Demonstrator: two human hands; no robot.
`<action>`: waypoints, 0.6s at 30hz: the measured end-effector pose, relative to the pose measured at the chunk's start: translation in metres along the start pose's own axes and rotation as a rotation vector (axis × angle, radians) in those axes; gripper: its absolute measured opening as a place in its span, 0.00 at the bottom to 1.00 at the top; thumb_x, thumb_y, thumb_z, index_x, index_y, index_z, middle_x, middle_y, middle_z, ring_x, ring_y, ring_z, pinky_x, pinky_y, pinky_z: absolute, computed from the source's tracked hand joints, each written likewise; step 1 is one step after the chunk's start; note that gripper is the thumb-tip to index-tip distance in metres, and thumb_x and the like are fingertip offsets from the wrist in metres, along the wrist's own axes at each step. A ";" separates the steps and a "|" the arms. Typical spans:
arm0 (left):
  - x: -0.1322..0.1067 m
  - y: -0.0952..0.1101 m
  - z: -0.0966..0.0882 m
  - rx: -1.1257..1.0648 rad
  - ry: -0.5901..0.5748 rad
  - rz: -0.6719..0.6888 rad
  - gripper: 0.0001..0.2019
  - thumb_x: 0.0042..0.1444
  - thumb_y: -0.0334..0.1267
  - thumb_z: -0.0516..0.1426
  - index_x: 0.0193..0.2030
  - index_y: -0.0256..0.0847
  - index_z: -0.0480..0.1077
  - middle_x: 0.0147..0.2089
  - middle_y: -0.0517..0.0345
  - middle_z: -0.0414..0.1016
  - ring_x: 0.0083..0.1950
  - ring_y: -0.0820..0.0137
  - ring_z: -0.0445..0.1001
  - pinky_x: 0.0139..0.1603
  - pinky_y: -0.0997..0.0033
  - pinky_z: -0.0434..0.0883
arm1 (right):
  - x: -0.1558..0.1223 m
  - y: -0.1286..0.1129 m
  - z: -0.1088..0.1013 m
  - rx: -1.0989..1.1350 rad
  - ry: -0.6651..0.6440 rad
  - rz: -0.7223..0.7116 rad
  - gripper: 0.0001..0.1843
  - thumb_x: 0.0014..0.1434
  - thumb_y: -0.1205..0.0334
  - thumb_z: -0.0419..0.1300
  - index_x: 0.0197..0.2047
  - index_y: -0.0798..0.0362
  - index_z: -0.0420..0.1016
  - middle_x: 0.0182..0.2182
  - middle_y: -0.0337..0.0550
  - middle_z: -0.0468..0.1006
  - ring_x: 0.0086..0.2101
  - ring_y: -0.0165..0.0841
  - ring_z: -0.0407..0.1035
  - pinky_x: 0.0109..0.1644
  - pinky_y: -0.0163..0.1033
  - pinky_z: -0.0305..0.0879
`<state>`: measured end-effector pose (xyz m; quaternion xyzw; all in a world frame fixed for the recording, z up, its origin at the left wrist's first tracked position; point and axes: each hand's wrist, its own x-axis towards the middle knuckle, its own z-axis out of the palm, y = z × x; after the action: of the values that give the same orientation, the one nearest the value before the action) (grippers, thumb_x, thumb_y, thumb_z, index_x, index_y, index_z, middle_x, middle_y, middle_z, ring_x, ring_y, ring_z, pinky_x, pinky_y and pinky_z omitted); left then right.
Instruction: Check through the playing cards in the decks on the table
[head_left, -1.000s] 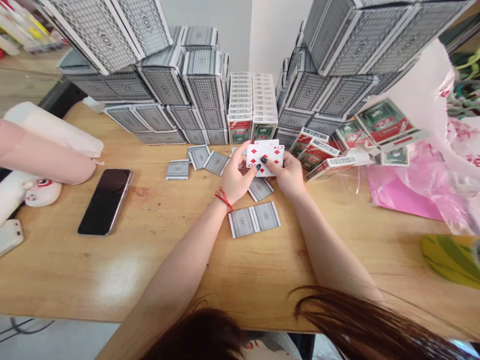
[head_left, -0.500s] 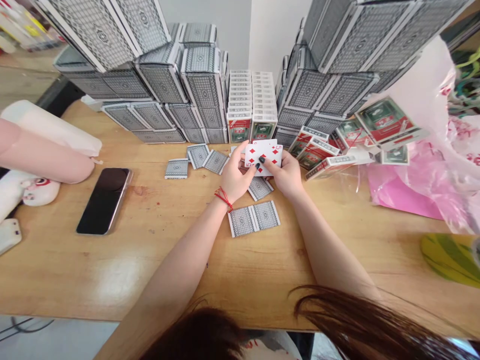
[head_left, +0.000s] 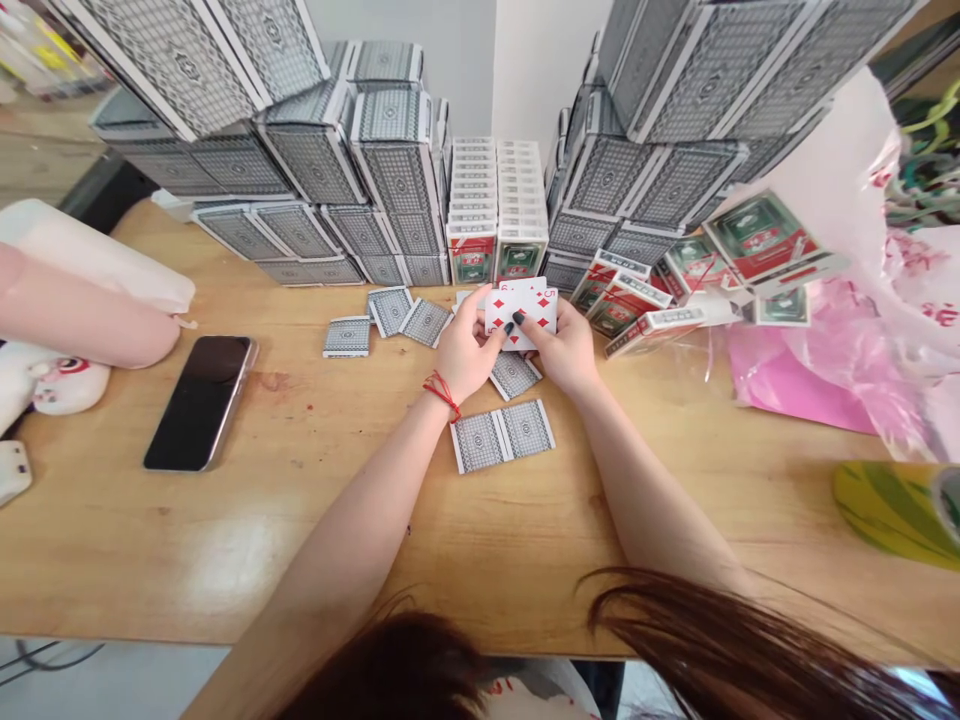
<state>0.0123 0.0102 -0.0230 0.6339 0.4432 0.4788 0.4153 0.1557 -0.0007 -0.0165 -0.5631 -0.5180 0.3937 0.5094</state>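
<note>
Both my hands grip playing cards [head_left: 496, 303], held face up; the front one is a five of diamonds and another card shows a little behind it. My left hand [head_left: 466, 345], with a red string bracelet [head_left: 441, 393] at the wrist, is closed on the left side of the cards. On the right side my right hand [head_left: 564, 350] is closed, its thumb lying across the front face. Below the hands are a grey-backed card [head_left: 515, 376] and a pair of cards [head_left: 504, 436] side by side on the table. More face-down cards [head_left: 390, 311] lie to the left.
Stacked grey-patterned structures [head_left: 397, 180] rise at left, with a similar stack [head_left: 622, 170] at right. Between them stand rows of card boxes [head_left: 519, 250]. Loose card boxes [head_left: 622, 300] lie right, near pink plastic wrapping [head_left: 780, 370] and a tape roll [head_left: 892, 510]. A phone [head_left: 199, 405] lies left.
The whole view has shifted slightly, so everything appears a little further left. My hands keep their hold on the cards; the card behind appears slightly shifted against the front one.
</note>
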 end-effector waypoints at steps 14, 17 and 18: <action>0.001 0.011 0.000 -0.119 0.023 -0.051 0.18 0.52 0.33 0.56 0.49 0.45 0.60 0.29 0.61 0.69 0.25 0.76 0.70 0.25 0.76 0.71 | 0.001 -0.006 0.000 0.110 -0.046 0.023 0.18 0.47 0.49 0.61 0.37 0.50 0.66 0.26 0.39 0.73 0.20 0.30 0.66 0.20 0.38 0.67; 0.001 0.011 -0.001 -0.152 0.045 -0.073 0.14 0.52 0.34 0.56 0.46 0.44 0.60 0.30 0.61 0.71 0.26 0.76 0.71 0.23 0.78 0.71 | 0.001 -0.006 0.000 0.105 -0.061 0.032 0.18 0.47 0.48 0.61 0.36 0.50 0.66 0.26 0.39 0.73 0.20 0.30 0.67 0.20 0.38 0.67; 0.001 0.010 -0.001 -0.159 0.047 -0.080 0.14 0.52 0.34 0.56 0.45 0.44 0.60 0.31 0.60 0.71 0.26 0.76 0.71 0.23 0.77 0.71 | 0.001 -0.006 0.000 0.103 -0.066 0.036 0.18 0.46 0.48 0.62 0.36 0.50 0.66 0.25 0.39 0.73 0.20 0.30 0.67 0.20 0.38 0.67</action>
<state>0.0134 0.0083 -0.0129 0.5695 0.4382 0.5102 0.4726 0.1549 -0.0002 -0.0104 -0.5320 -0.5036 0.4473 0.5131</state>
